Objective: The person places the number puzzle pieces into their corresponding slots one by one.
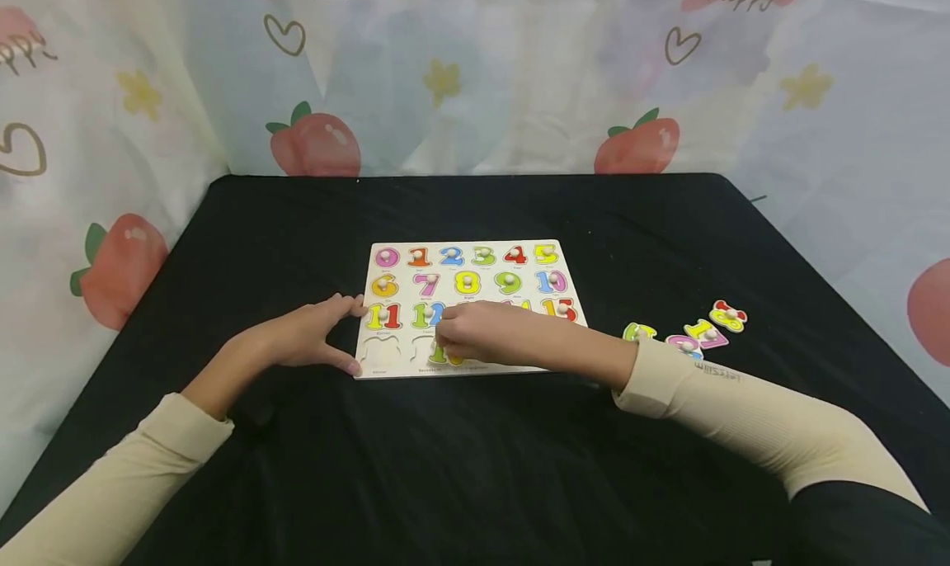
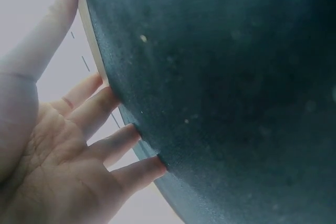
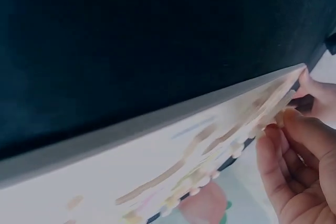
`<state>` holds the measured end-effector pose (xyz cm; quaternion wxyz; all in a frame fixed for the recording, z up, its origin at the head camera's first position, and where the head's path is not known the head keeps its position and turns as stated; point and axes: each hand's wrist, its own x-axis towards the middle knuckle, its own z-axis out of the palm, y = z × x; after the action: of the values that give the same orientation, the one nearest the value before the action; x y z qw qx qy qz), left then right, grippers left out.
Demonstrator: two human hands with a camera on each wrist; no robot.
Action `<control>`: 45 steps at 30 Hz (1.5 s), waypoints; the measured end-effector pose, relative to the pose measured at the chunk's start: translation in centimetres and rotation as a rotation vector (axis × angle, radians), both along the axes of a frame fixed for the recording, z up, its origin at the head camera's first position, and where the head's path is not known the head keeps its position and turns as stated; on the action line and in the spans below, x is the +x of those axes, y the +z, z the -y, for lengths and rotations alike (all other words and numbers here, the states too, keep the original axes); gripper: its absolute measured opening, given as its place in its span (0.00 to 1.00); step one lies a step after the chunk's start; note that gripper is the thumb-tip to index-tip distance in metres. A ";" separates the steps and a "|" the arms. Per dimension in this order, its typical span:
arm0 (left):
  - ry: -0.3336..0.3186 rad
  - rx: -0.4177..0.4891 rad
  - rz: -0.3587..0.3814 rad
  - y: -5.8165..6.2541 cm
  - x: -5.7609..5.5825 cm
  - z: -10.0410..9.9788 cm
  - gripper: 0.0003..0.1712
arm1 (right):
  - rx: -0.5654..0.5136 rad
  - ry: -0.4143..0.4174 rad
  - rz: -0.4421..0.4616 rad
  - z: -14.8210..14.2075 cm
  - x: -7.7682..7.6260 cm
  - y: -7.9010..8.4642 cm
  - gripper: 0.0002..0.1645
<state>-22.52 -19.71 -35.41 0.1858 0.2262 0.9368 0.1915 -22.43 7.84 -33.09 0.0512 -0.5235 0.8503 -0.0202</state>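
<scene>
A pale wooden number puzzle board (image 1: 486, 368) lies on the black cloth, with knobbed number pieces filling its upper rows. My left hand (image 1: 308, 335) steadies the board's left side, the thumb at the near corner and the fingertips at the edge. In the left wrist view its fingers (image 2: 113, 145) are spread and fairly straight. My right hand (image 1: 482, 331) reaches over the bottom row and pinches a number piece (image 1: 438, 356) with a green 1; the fingers hide its knob. Beside it, the leftmost bottom recess (image 1: 382, 351) shows bare wood.
To the right of the board lie several loose number pieces: a green and yellow one (image 1: 638, 332), a purple and blue one (image 1: 684, 346), a yellow and purple 17 (image 1: 707, 333), and a red and yellow one (image 1: 728, 316). A printed curtain (image 1: 519, 71) hangs behind the table.
</scene>
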 end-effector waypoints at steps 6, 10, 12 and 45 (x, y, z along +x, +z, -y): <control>-0.005 0.006 0.009 0.0 -0.1 0.1 0.55 | 0.029 0.062 -0.035 2.6 -0.1 -0.1 0.13; -0.016 0.009 0.007 0.1 -0.1 0.1 0.55 | 0.053 0.087 -0.043 4.0 -0.2 -0.5 0.14; -0.020 0.012 0.010 0.1 -0.1 0.1 0.54 | 0.048 0.082 -0.031 4.5 -0.3 -0.7 0.13; -0.047 0.049 0.018 0.6 -0.1 0.3 0.50 | 0.154 0.102 -0.048 6.9 -1.2 -0.3 0.22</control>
<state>-22.61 -19.98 -34.85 0.1933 0.2507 0.9246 0.2121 -23.59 0.90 -33.43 0.0722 -0.5607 0.8226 0.0604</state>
